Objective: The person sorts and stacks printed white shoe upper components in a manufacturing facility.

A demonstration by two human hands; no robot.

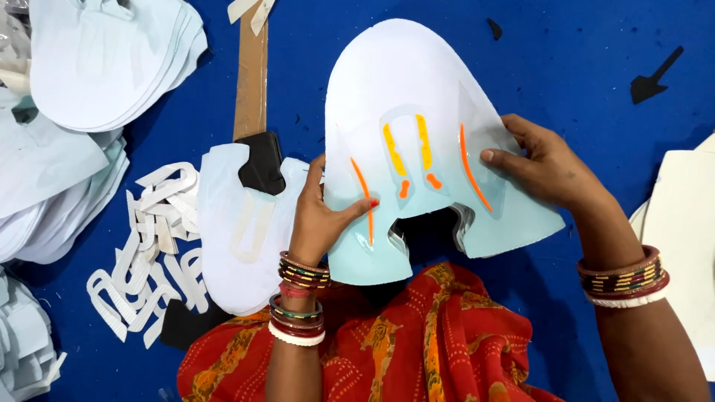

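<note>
I hold a pale blue-white shoe upper piece, horseshoe shaped, with orange and yellow stripes and a clear overlay at its middle. My left hand grips its left leg, thumb pressed on an orange stripe. My right hand grips the right side, thumb on top near another orange stripe. The piece is lifted over the blue table and my red patterned cloth.
A second white upper piece lies left of my left hand, with a black block on a brown strip. White U-shaped cutouts are scattered left. Stacks of white pieces fill the top left. A cream sheet sits at right.
</note>
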